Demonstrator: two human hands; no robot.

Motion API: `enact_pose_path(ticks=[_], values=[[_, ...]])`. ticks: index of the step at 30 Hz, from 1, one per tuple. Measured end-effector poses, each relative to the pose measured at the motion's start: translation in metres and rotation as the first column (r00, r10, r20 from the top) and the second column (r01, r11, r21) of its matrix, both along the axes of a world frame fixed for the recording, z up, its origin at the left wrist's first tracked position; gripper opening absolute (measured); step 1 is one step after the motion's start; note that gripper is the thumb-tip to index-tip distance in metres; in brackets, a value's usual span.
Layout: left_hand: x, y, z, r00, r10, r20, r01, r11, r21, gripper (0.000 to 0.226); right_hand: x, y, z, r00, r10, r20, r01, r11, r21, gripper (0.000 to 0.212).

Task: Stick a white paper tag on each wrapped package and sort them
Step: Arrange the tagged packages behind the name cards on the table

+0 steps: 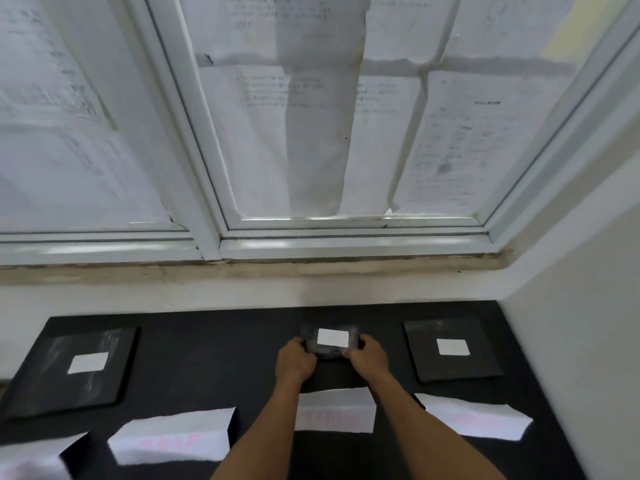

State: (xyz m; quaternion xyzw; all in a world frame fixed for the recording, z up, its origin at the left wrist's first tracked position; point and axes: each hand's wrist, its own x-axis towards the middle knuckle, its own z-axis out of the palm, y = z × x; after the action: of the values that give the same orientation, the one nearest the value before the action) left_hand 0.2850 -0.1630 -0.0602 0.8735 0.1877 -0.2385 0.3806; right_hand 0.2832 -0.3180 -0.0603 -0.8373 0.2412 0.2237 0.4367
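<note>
A small dark wrapped package [329, 351] with a white paper tag [332, 337] on top is at the middle back of the black table [207, 358]. My left hand [294, 362] grips its left end and my right hand [367, 358] grips its right end. A large flat wrapped package [69, 368] with a white tag [88, 363] lies at the left. Another flat wrapped package [453, 351] with a white tag [452, 347] lies at the right.
White paper sheets with faint pink writing lie along the table's near edge at the left [173, 434], middle [337, 410] and right [478, 420]. A wall with a paper-covered window [311, 133] stands behind the table; a white wall [588, 341] closes the right side.
</note>
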Motion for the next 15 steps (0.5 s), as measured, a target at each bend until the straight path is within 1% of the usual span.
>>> enact_pose_path(ticks=[1,2,5,7,8,11,15], values=[[-0.001,0.000,0.000,1.000,-0.005,-0.002,0.005,1.000,-0.002,0.035,0.000,0.000,-0.002,1.000,0.007,-0.008,-0.007,1.000,-0.002,0.049],[-0.002,0.000,0.002,1.000,-0.014,-0.001,0.014,1.000,0.002,0.035,-0.001,0.000,-0.004,1.000,-0.003,-0.002,0.003,1.000,-0.001,0.050],[-0.009,0.007,0.011,1.000,-0.019,0.007,0.019,1.000,0.012,0.032,-0.010,0.007,-0.002,0.991,-0.098,0.090,0.101,0.995,-0.025,0.036],[-0.017,0.022,0.025,1.000,-0.022,0.018,0.022,1.000,0.012,0.030,-0.018,0.022,0.009,0.978,-0.152,0.144,0.160,0.986,-0.049,0.036],[-0.017,0.026,0.031,0.999,-0.024,0.029,0.024,1.000,0.006,0.033,-0.019,0.027,0.014,0.974,-0.152,0.167,0.166,0.984,-0.071,0.038],[-0.029,0.057,0.056,0.998,-0.003,0.067,0.004,1.000,-0.017,0.047,-0.034,0.064,0.033,0.965,-0.088,0.247,0.119,0.987,-0.111,0.044],[-0.066,0.120,0.078,0.992,0.023,0.124,-0.021,1.000,-0.016,0.049,-0.075,0.137,0.053,0.953,0.005,0.302,0.031,0.993,-0.114,0.046]])
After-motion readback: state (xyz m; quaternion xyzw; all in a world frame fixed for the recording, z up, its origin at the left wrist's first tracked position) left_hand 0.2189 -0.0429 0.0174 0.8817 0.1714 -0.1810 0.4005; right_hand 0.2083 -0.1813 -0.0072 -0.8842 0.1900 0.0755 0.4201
